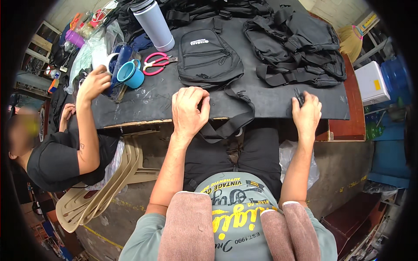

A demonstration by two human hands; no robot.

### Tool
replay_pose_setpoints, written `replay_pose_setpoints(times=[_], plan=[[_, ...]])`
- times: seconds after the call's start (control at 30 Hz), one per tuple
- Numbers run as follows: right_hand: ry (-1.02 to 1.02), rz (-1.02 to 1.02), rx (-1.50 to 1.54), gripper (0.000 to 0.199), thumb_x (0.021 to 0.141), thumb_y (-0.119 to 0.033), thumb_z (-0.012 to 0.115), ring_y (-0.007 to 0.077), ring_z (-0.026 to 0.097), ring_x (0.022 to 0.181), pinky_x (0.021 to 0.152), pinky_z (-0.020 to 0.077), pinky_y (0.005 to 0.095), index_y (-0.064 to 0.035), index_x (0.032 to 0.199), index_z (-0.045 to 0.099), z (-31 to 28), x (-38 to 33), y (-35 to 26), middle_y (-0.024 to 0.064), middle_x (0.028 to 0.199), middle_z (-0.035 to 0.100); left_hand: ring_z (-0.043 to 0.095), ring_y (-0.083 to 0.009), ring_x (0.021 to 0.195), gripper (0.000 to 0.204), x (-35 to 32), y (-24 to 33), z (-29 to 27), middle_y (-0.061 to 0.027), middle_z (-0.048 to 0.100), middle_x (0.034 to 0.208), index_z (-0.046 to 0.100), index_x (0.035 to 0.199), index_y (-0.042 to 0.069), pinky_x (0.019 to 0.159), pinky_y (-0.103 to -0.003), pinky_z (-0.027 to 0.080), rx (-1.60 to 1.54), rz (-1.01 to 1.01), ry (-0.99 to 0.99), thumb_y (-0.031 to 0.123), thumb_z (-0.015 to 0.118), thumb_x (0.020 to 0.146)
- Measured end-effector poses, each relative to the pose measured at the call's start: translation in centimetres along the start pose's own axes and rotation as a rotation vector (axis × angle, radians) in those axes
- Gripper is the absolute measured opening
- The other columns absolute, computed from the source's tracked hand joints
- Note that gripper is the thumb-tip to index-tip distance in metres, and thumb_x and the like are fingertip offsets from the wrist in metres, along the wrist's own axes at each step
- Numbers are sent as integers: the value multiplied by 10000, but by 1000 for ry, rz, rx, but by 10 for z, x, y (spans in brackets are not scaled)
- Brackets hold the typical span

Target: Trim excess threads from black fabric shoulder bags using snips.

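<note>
A black sling bag (209, 56) with zipped pockets lies on the table in front of me, its black strap (235, 122) looping over the table's near edge. At the bag's lower edge, my left hand (190, 108) is closed with curled fingers; what it grips, if anything, is hidden. My right hand (307, 114) is farther right near the table edge, its fingers bent over a small black thing (299, 98) with thin thread-like ends, too small to name. Pink-handled cutting pliers (156, 63) lie left of the bag, beside a blue cup (131, 75).
A pile of black bags (300, 48) covers the table's right side. A pale tumbler (153, 26) stands behind the pliers. On the left, a co-worker's hand (93, 82) reaches over plastic bags and tape. Stacked beige chairs (104, 187) stand below the table; a broom (350, 39) is at right.
</note>
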State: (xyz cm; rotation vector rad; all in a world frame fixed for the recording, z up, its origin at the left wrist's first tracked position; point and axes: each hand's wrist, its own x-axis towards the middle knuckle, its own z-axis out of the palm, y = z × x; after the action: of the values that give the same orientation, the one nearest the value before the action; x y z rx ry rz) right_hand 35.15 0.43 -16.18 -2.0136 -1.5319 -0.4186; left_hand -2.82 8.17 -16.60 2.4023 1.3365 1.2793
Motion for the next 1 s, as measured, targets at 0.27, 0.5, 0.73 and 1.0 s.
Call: replay_pose_setpoints(times=[0.27,0.5,0.73,1.0], plan=[[-135,272,355,286,1189,-258,659,389,779,985,915,619,493,-21,1308,765,-19,6,-49,197,1184,813,705,-293,1038,103,1,0,-2,-15,765,1022,760,982,106,992,-468,503,-33,-50,-47,126,838,918],[-376,-98,372,276,1083,-296,797,356,813,839,738,620,468,-84,1242,721,-19,-24,-189,115,1045,825,699,-299,1033,95,2,-1,-4,-17,763,1013,754,970,111,973,-465,499,-49,-88,-45,124,834,919],[-296,-256,323,283,995,-252,876,348,813,838,713,627,464,-110,1178,713,17,-27,-204,80,996,818,699,-303,1033,102,1,-4,-1,-16,756,1001,753,970,114,984,-476,497,-76,-95,-34,141,837,918],[-164,-207,341,323,954,-276,908,358,800,825,744,609,474,-115,1173,734,11,-25,-191,77,986,819,695,-305,1062,110,2,2,-12,-7,754,1042,754,973,119,982,-477,498,1,-53,-8,109,826,891]])
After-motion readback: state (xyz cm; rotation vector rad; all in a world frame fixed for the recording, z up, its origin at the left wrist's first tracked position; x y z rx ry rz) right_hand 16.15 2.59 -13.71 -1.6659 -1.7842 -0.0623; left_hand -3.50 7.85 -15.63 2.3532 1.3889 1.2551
